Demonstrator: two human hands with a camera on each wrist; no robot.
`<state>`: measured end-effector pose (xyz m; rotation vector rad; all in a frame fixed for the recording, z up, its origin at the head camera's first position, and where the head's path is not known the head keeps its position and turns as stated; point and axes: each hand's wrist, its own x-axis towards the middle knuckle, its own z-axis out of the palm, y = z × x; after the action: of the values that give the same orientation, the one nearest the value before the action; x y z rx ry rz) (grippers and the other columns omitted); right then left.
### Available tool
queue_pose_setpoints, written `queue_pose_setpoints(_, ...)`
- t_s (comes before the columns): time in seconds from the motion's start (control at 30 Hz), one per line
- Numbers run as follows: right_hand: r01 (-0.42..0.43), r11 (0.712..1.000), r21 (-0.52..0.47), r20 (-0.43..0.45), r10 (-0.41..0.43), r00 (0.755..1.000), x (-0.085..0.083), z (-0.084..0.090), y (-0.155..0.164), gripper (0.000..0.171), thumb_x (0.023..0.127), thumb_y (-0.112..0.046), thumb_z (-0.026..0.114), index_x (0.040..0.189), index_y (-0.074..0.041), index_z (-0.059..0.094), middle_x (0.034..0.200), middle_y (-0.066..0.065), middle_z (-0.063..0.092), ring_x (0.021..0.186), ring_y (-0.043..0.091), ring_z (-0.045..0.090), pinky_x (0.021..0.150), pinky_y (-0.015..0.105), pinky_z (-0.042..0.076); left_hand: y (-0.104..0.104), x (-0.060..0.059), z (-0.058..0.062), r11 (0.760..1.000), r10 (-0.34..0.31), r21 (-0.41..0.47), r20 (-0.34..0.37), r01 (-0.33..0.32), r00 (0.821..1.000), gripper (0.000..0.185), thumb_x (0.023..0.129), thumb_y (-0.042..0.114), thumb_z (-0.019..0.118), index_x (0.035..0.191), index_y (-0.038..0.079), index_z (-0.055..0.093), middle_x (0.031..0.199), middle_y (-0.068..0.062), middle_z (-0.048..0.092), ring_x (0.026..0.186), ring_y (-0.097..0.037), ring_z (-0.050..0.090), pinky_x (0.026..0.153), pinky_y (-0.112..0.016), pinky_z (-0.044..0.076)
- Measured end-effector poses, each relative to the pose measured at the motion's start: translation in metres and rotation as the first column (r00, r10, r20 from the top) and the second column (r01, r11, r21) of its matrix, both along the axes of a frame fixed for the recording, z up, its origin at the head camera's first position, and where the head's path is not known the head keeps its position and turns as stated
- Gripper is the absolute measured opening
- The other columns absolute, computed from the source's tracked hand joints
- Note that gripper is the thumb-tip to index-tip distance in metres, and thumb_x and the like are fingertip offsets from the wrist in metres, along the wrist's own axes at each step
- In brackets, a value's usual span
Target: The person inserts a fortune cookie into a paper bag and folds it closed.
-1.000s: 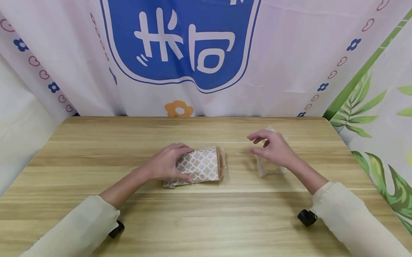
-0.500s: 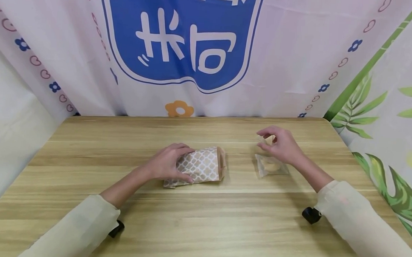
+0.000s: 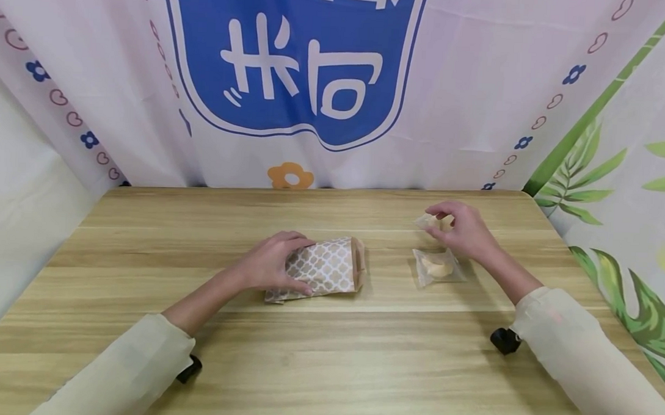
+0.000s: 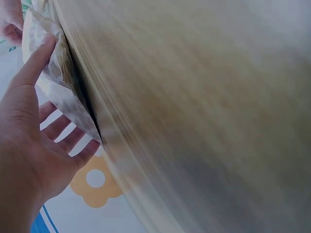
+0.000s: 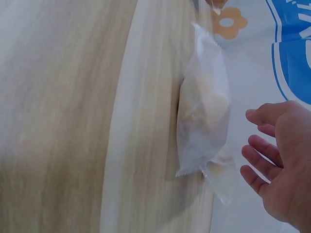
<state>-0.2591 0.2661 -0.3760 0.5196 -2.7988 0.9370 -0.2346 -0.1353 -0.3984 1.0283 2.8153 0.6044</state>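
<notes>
A brown paper bag with a white lattice print lies flat at the middle of the wooden table, mouth to the right. My left hand grips its left end, thumb on the near edge and fingers over the far edge; the left wrist view shows the hand holding the bag. Two small clear packets with pale food lie to the right: a near one and a far one. My right hand hovers at the far packet with loosely curled fingers. In the right wrist view the hand is apart from both packets.
A printed cloth backdrop hangs right behind the table's far edge, and leaf-print cloth closes the right side. Black wrist-camera mounts sit under both sleeves. Bare wood stretches across the front and left of the table.
My right hand has moved back and right, off the near packet and over to the far one, uncovering the near packet. The left hand and bag have not moved.
</notes>
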Motion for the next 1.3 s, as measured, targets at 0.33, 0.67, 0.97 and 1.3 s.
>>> queue_pose_setpoints(0.33, -0.007, 0.998, 0.055, 0.004, 0.007, 1.0, -0.009, -0.004, 0.015, 0.041, 0.084, 0.006, 0.068, 0.125, 0.007, 0.067, 0.133, 0.03, 0.063, 0.127, 0.049, 0.056, 0.106, 0.064, 0.045, 0.0, 0.001, 0.001, 1.0, 0.012, -0.003, 0.014, -0.012, 1.0, 0.099, 0.07, 0.058, 0.091, 0.145, 0.002, 0.058, 0.144, -0.017, 0.058, 0.134, -0.038, 0.054, 0.114, -0.055, 0.044)
queue_pose_setpoints(0.67, -0.118, 0.982, 0.146, 0.113, 0.102, 0.988, -0.015, -0.006, 0.019, 0.06, 0.082, 0.013, 0.061, 0.142, 0.009, 0.055, 0.153, 0.032, 0.045, 0.142, 0.053, 0.039, 0.119, 0.066, 0.028, -0.001, 0.002, 0.001, 1.0, 0.01, 0.002, 0.016, -0.01, 1.0, 0.098, 0.07, 0.056, 0.092, 0.144, 0.001, 0.057, 0.144, -0.018, 0.058, 0.134, -0.038, 0.054, 0.114, -0.055, 0.044)
queue_pose_setpoints(0.97, -0.081, 0.984, 0.161, 0.198, 0.049, 0.979, -0.015, -0.005, 0.023, 0.071, 0.079, 0.014, 0.063, 0.148, 0.006, 0.049, 0.158, 0.031, 0.037, 0.127, 0.051, 0.051, 0.101, 0.063, 0.05, 0.0, 0.001, 0.002, 1.0, 0.006, -0.002, 0.018, -0.006, 1.0, 0.098, 0.071, 0.057, 0.091, 0.144, 0.001, 0.057, 0.143, -0.018, 0.058, 0.134, -0.038, 0.054, 0.113, -0.055, 0.045)
queue_pose_setpoints(1.3, -0.045, 0.992, 0.117, 0.207, 0.02, 0.978, -0.017, -0.006, 0.028, 0.079, 0.082, -0.002, 0.076, 0.151, 0.012, 0.04, 0.147, 0.035, 0.04, 0.103, 0.037, 0.056, 0.089, 0.048, 0.048, -0.001, 0.001, 0.001, 1.0, 0.0, 0.003, 0.009, 0.0, 1.0, 0.099, 0.07, 0.058, 0.091, 0.145, 0.003, 0.057, 0.145, -0.016, 0.057, 0.134, -0.037, 0.054, 0.112, -0.055, 0.046)
